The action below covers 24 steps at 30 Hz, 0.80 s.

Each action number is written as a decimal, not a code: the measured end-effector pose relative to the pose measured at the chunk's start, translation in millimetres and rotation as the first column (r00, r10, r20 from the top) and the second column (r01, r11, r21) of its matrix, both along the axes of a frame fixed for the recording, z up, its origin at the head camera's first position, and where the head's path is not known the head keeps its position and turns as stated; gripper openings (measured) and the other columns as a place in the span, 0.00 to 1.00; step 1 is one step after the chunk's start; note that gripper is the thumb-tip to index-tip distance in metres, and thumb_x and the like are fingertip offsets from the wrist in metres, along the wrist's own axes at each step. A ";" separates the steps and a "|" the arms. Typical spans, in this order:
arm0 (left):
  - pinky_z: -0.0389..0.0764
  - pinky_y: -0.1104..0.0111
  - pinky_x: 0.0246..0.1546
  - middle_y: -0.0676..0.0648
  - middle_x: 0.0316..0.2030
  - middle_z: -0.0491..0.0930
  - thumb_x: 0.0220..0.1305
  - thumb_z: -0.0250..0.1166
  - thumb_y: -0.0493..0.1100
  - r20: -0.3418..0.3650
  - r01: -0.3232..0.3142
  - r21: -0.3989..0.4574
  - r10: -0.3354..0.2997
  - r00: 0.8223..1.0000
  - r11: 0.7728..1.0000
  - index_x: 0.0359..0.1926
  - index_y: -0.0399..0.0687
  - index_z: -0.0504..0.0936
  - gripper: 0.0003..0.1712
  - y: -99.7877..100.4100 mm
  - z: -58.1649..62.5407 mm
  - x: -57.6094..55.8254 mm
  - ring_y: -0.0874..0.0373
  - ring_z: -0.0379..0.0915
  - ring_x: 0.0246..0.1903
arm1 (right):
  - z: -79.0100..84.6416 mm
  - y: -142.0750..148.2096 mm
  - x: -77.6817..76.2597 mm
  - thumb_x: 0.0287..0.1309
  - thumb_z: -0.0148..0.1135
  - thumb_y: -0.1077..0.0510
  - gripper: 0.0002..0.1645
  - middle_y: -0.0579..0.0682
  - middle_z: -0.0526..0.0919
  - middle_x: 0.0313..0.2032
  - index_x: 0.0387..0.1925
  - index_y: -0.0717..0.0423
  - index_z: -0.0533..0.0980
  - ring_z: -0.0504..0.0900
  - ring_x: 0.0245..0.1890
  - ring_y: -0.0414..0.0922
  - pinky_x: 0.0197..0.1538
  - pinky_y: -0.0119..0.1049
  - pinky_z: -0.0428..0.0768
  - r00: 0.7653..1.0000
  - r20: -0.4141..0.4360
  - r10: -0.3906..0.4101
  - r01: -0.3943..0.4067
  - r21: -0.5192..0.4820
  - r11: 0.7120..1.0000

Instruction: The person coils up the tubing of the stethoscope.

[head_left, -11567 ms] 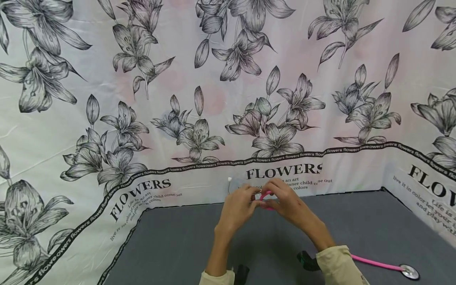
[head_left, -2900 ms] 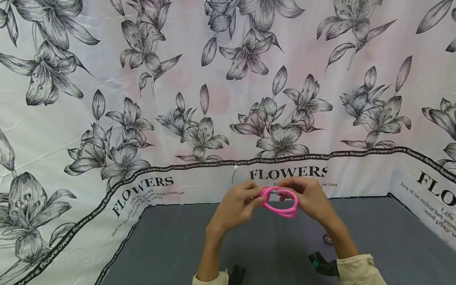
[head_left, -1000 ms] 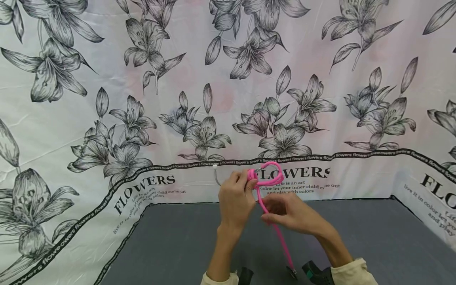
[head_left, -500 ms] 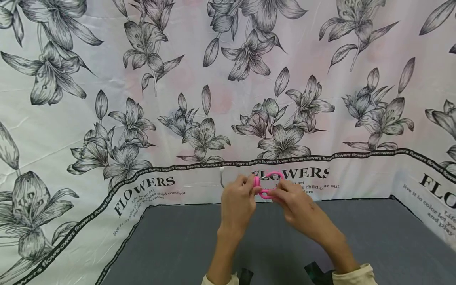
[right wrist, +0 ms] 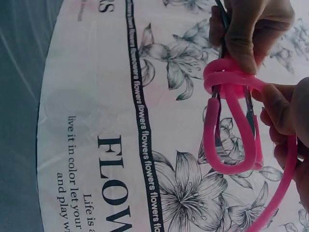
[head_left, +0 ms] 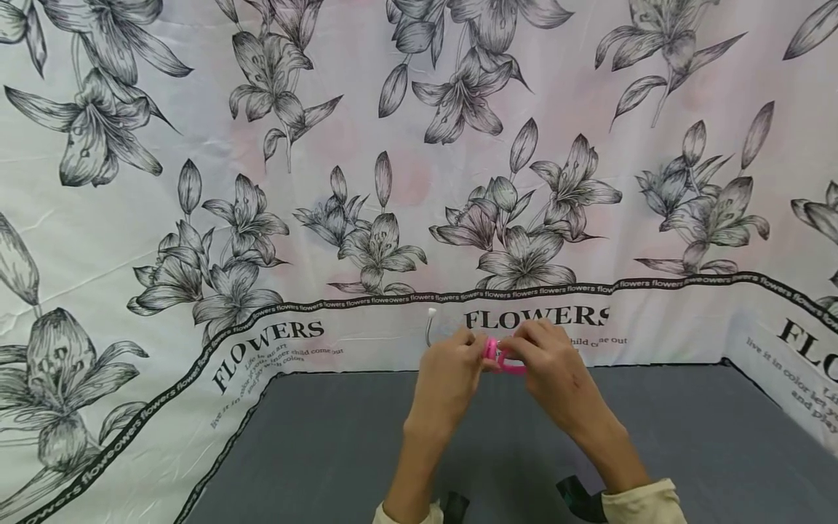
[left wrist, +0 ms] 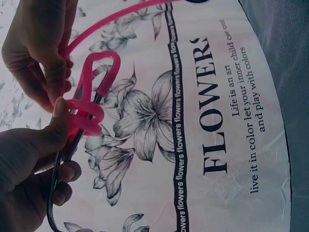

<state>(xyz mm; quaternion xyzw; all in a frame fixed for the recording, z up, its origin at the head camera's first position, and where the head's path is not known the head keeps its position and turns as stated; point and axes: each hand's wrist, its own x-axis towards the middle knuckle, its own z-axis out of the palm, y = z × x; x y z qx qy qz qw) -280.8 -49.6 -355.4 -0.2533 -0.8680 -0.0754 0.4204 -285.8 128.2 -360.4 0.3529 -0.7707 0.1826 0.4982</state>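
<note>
Both hands hold a pink stethoscope (head_left: 513, 367) above the table. My left hand (head_left: 445, 386) pinches the turns of tubing wrapped around the metal ear tubes (left wrist: 51, 193), as the left wrist view shows. The right hand (head_left: 566, 378) pinches the tubing beside those wraps, between thumb and fingers (right wrist: 277, 108). Below the wraps, the tubing makes a folded loop (right wrist: 229, 168). Its free length runs away from my right hand toward the round chestpiece (left wrist: 197, 1), cut off by the frame edge. One white ear tip (head_left: 432, 311) sticks up behind my left hand.
A grey table (head_left: 327, 444) lies beneath the hands. Behind it hangs a white cloth (head_left: 409, 240) with flower prints and lettering, which also runs along both sides. Dark devices (head_left: 579, 498) sit at the wrists.
Earlier the chestpiece lay on the table at right; a second ago it hung from the tubing. Since then, the right hand has risen from the hanging tubing to the wraps, beside the left hand.
</note>
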 end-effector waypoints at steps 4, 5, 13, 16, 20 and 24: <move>0.76 0.81 0.25 0.54 0.32 0.83 0.52 0.75 0.58 0.013 0.000 -0.046 0.001 1.000 0.999 0.43 0.51 0.89 0.22 -1.4 -0.6 0.6 0.64 0.79 0.24 | -0.8 -0.9 -1.2 0.40 0.76 0.81 0.19 0.48 0.83 0.29 0.34 0.60 0.87 0.79 0.34 0.46 0.40 0.42 0.79 0.999 -0.027 -0.017 0.016 -0.014 1.000; 0.76 0.81 0.25 0.54 0.33 0.83 0.51 0.75 0.59 0.018 0.004 -0.058 -0.002 1.000 0.998 0.43 0.51 0.88 0.22 -1.3 -0.8 0.4 0.64 0.79 0.24 | -1.0 -0.7 -1.3 0.40 0.78 0.78 0.17 0.49 0.84 0.29 0.33 0.60 0.87 0.79 0.34 0.46 0.40 0.42 0.80 0.999 -0.032 -0.025 0.025 -0.020 1.000; 0.74 0.83 0.27 0.53 0.34 0.81 0.58 0.74 0.57 0.106 0.065 -0.111 -0.053 0.993 0.992 0.45 0.52 0.89 0.19 -2.4 0.9 0.4 0.66 0.76 0.27 | -2.1 2.3 -3.5 0.38 0.81 0.74 0.15 0.52 0.86 0.29 0.32 0.62 0.88 0.82 0.33 0.47 0.39 0.42 0.83 0.999 -0.032 -0.031 0.029 -0.068 0.997; 0.75 0.82 0.29 0.53 0.34 0.81 0.60 0.73 0.56 0.161 0.100 -0.122 -0.080 0.984 0.988 0.44 0.51 0.88 0.17 -8.0 2.9 0.9 0.65 0.77 0.28 | -3.5 0.9 -4.8 0.40 0.80 0.75 0.14 0.51 0.86 0.30 0.32 0.62 0.88 0.82 0.33 0.46 0.39 0.40 0.82 1.000 -0.010 -0.023 0.022 -0.067 0.997; 0.73 0.82 0.30 0.54 0.34 0.80 0.64 0.71 0.54 0.233 0.156 -0.108 -0.127 0.964 0.982 0.43 0.52 0.88 0.14 -15.7 6.0 0.1 0.66 0.75 0.29 | -4.5 -0.6 -5.3 0.40 0.80 0.76 0.16 0.52 0.87 0.32 0.33 0.62 0.86 0.84 0.35 0.47 0.39 0.41 0.85 1.000 0.002 -0.031 0.032 -0.065 0.997; 0.65 0.82 0.28 0.55 0.33 0.77 0.67 0.71 0.54 0.278 0.195 -0.110 -0.158 0.947 0.975 0.43 0.53 0.88 0.12 -21.0 8.3 -1.2 0.68 0.66 0.26 | -4.2 0.2 -5.1 0.38 0.81 0.76 0.17 0.52 0.87 0.33 0.33 0.61 0.86 0.85 0.37 0.46 0.39 0.38 0.85 1.000 0.015 -0.022 0.023 -0.072 0.997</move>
